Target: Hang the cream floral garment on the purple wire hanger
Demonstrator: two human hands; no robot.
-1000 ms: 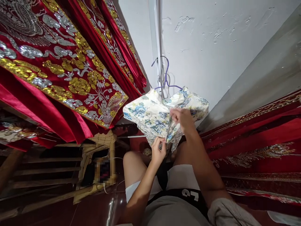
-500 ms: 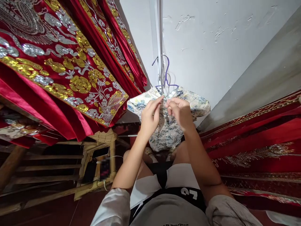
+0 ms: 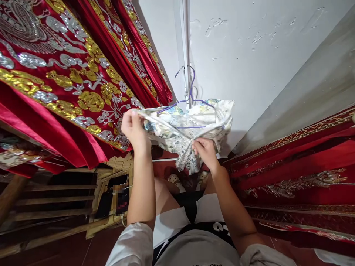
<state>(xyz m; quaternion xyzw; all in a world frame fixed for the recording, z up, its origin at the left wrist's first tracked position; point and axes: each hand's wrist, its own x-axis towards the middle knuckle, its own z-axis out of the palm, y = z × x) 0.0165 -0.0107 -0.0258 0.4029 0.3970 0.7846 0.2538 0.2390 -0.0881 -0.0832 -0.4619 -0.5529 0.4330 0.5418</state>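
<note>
A small cream garment with blue flowers (image 3: 191, 127) hangs on a purple wire hanger (image 3: 191, 87), hooked on a white pipe (image 3: 185, 51) against the wall. My left hand (image 3: 133, 127) is closed on the garment's left edge and holds it pulled out to the left at shoulder height. Lower down, my right hand (image 3: 204, 151) pinches a bunched fold of the same garment near its middle. The hanger's lower wire shows through the spread cloth.
Red cloths with gold and silver embroidery (image 3: 69, 77) hang at the left; more red embroidered cloth (image 3: 299, 173) lies at the right. A woven bamboo chair (image 3: 116, 192) stands at lower left. My knees and sandalled feet (image 3: 174, 179) are below.
My left hand went from the garment's hem up to its neck, then out to the left, pulling the left edge wide. My right hand dropped to the bunched middle.
</note>
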